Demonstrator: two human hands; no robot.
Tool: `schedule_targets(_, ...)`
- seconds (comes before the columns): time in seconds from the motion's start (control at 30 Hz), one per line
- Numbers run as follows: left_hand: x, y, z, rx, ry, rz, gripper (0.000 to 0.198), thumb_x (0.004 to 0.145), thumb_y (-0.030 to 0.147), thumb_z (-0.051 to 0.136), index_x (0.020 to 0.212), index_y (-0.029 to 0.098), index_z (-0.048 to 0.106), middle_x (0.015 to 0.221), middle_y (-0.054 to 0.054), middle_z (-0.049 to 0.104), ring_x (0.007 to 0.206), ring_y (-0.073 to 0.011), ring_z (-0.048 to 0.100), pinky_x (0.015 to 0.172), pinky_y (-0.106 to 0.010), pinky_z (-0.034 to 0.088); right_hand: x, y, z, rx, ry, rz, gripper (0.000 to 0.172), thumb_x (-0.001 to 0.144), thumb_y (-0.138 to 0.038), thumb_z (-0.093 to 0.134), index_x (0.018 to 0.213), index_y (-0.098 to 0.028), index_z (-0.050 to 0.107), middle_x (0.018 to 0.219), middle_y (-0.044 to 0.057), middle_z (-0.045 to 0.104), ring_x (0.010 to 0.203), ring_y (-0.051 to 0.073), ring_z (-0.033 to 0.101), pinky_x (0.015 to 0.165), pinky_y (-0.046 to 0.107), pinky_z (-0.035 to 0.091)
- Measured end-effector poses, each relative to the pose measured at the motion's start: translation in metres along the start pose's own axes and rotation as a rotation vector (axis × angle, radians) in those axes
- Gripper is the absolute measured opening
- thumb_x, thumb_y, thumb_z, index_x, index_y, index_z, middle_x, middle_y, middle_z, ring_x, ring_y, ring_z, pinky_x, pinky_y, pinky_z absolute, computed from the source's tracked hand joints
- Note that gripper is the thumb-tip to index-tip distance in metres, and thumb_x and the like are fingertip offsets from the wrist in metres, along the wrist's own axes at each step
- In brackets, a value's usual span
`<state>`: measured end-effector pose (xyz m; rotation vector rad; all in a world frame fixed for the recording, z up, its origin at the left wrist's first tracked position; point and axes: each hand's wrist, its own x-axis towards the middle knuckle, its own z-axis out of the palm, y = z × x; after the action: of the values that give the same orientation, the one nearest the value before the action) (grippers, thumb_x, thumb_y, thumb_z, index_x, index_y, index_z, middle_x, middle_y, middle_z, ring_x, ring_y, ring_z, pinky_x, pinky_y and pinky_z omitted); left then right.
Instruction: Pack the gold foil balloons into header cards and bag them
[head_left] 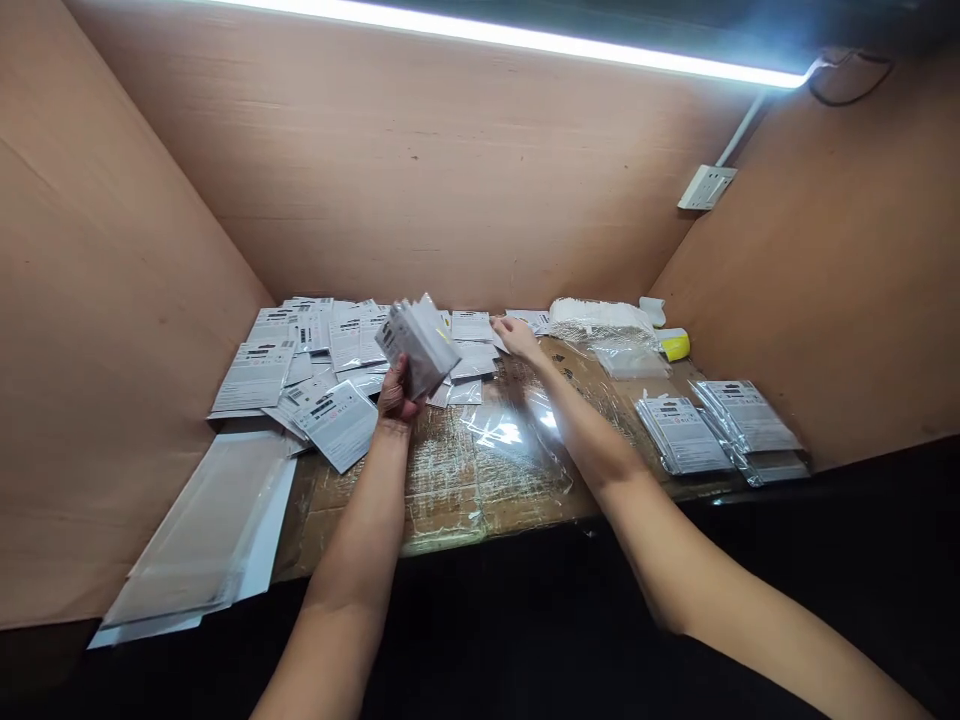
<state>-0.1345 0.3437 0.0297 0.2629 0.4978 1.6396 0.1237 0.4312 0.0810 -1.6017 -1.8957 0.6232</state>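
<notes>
My left hand (397, 395) is wrapped round the lower end of a fanned stack of grey printed cards (424, 345) in clear sleeves, held up off the table. My right hand (519, 337) reaches to the back of the table, its fingers pinched at the edge of a grey printed card (499, 343). Beside it lie more loose cards (472, 326). A wide spread of similar cards (337, 420) covers the back left, overlapping and turned various ways, with small black print and hang holes. The raised stack hides part of this spread.
Neat stacks of sleeved cards (686, 435) sit at the right front. Behind them are a bundle of clear bags (604, 318) and a yellow-and-white roll (673, 345). Long clear sleeves (202, 530) overhang the left front edge. Wooden panels (450, 180) enclose the cardboard-covered table (442, 490).
</notes>
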Motion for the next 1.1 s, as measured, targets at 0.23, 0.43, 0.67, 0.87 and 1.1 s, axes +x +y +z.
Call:
schedule_targets(0.23,0.005,0.022,-0.018,-0.112,-0.018,-0.016,0.029,0.109,0.041,0.059,0.117,0.019,0.076,0.094,-0.009,0.083,0.074,-0.0180,0.079,0.077,-0.032,0.067,0.041,0.023,-0.015,-0.777,-0.221,0.000,0.062,0.102,-0.054,0.062,0.141,-0.007,0.066,0.140,0.030,0.069,0.136,0.041,0.063,0.113,0.050,0.047)
schedule_targets(0.43,0.002,0.021,-0.018,-0.196,-0.041,-0.033,0.041,0.114,0.042,0.044,0.111,0.018,0.077,0.087,-0.009,0.081,0.081,-0.0195,0.080,0.076,-0.031,0.067,0.036,0.036,-0.039,-0.844,-0.285,-0.135,0.055,0.097,-0.026,0.062,0.148,-0.008,0.060,0.150,0.031,0.062,0.139,0.043,0.060,0.115,0.054,0.046)
schedule_targets(0.67,-0.010,0.021,0.003,-0.154,0.047,-0.040,0.044,0.116,0.040,0.039,0.122,0.022,0.079,0.092,-0.007,0.084,0.079,-0.0199,0.080,0.090,-0.042,0.068,0.038,0.015,-0.011,-0.794,-0.358,-0.230,0.073,0.094,-0.040,0.068,0.159,-0.014,0.046,0.152,0.024,0.062,0.134,0.039,0.063,0.109,0.050,0.053)
schedule_targets(0.87,-0.013,0.024,0.001,-0.085,0.043,-0.019,0.040,0.115,0.043,0.045,0.127,0.025,0.079,0.103,-0.007,0.085,0.089,-0.0203,0.081,0.098,-0.043,0.065,0.040,0.004,-0.019,-0.822,-0.170,-0.125,0.047,0.106,-0.024,0.042,0.146,-0.008,0.060,0.143,0.033,0.065,0.134,0.042,0.063,0.110,0.055,0.047)
schedule_targets(1.1,-0.009,0.017,-0.002,-0.065,0.011,-0.017,0.038,0.111,0.047,0.053,0.132,0.026,0.077,0.109,-0.009,0.085,0.093,-0.0229,0.082,0.097,-0.045,0.066,0.020,0.024,-0.025,-0.818,-0.200,-0.057,0.052,0.101,-0.040,0.064,0.140,-0.006,0.066,0.143,0.033,0.066,0.137,0.043,0.060,0.117,0.058,0.041)
